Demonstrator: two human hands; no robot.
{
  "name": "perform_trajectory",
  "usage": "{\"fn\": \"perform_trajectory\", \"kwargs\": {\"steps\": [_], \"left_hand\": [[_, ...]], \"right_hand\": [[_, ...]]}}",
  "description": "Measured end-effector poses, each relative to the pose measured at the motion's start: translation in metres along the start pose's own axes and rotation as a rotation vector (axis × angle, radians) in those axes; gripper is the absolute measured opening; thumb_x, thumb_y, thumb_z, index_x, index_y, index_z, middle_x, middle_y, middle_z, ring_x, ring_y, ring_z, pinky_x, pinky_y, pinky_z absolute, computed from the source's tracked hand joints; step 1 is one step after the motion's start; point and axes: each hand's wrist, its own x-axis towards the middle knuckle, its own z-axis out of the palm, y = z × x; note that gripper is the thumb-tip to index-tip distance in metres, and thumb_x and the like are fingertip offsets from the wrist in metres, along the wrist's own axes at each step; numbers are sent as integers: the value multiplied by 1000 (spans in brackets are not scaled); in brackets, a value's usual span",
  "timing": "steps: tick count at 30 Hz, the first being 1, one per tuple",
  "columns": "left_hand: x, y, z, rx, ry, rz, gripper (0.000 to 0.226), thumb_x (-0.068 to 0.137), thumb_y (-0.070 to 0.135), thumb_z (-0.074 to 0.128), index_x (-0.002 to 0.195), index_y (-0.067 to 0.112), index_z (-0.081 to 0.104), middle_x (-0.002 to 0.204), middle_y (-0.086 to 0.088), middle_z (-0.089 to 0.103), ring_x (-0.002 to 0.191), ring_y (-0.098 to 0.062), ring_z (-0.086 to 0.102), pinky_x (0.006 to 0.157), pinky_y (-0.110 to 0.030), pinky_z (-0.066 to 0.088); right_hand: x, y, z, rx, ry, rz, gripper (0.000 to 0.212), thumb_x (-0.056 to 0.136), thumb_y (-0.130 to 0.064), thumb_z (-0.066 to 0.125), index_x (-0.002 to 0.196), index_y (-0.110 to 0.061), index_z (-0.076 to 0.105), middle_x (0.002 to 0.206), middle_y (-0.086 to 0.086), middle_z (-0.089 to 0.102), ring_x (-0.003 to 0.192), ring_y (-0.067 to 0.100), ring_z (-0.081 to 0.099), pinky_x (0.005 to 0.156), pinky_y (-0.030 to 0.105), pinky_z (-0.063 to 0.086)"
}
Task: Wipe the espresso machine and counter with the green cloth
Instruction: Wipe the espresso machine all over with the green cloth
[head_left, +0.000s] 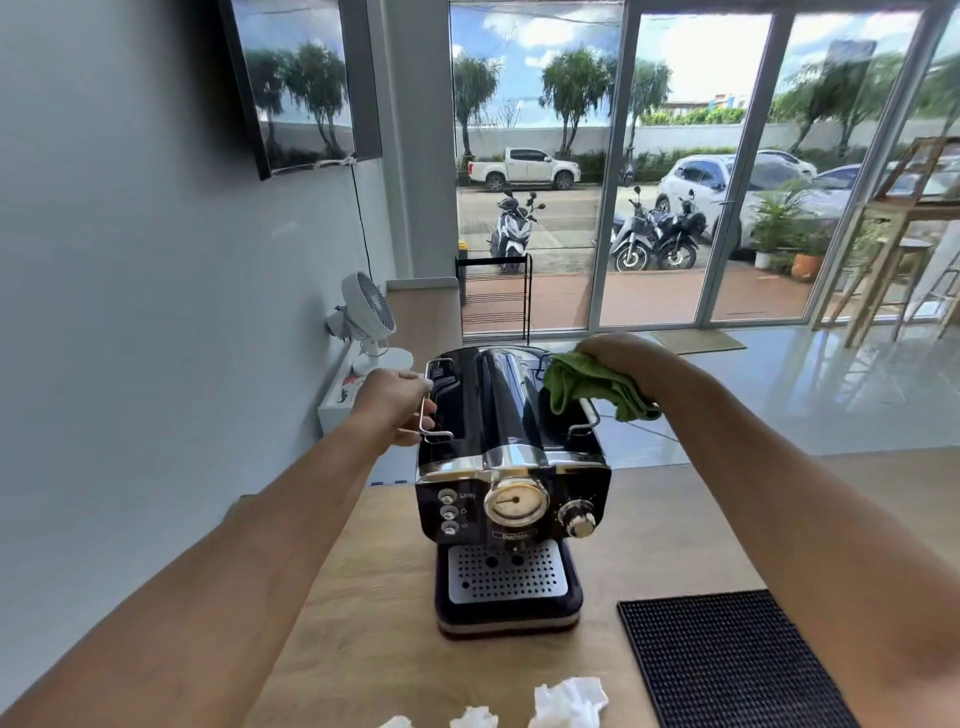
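A black and chrome espresso machine (511, 467) stands in the middle of the wooden counter (374, 597), its gauge and drip tray facing me. My left hand (395, 402) grips the chrome rail on the machine's top left side. My right hand (618, 358) is closed on a bunched green cloth (587, 389), which presses on the top right rear of the machine and hangs over its right rail.
A black rubber bar mat (727, 665) lies on the counter at the right. Crumpled white tissues (566, 704) sit at the near edge. A small white fan (369, 322) stands on a shelf at the left wall. Glass doors lie beyond the counter.
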Motion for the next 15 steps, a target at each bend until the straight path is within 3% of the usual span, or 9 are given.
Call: {"fn": "perform_trajectory", "kwargs": {"steps": [3,7,11,13,15], "left_hand": [[2,1,0,-68,-40,-37,23,96,14,53,118,10,57,77,-7,60,51,-15,58,36,-23,48],[7,4,-3,-62,-107,-80,25,98,12,50,121,9,57,70,-5,53,43,-12,54,37,-25,49],[15,12,-9,89,-141,-95,15,99,11,46,107,12,58,64,-4,49,42,-14,49,38,-25,48],[20,18,-11,179,-149,-100,16,100,13,44,94,16,59,60,-1,44,42,-14,41,40,-20,43],[28,22,-14,285,-161,-86,17,100,17,46,94,17,62,59,-1,39,42,-13,34,42,-17,38]], "right_hand": [[11,-2,12,95,-40,23,29,94,-15,50,66,-10,56,58,6,52,39,13,49,40,19,39],[18,3,19,291,-89,69,35,98,-13,41,64,-11,50,45,2,52,31,11,50,34,16,39],[13,6,12,263,-115,69,33,96,-17,46,64,-10,52,54,6,49,29,11,45,33,17,38],[4,10,9,248,-131,67,33,96,-18,47,65,-9,53,53,7,49,28,12,43,32,16,36],[-11,15,9,302,-192,78,35,96,-18,45,64,-8,54,48,7,51,29,13,43,33,16,35]]}}
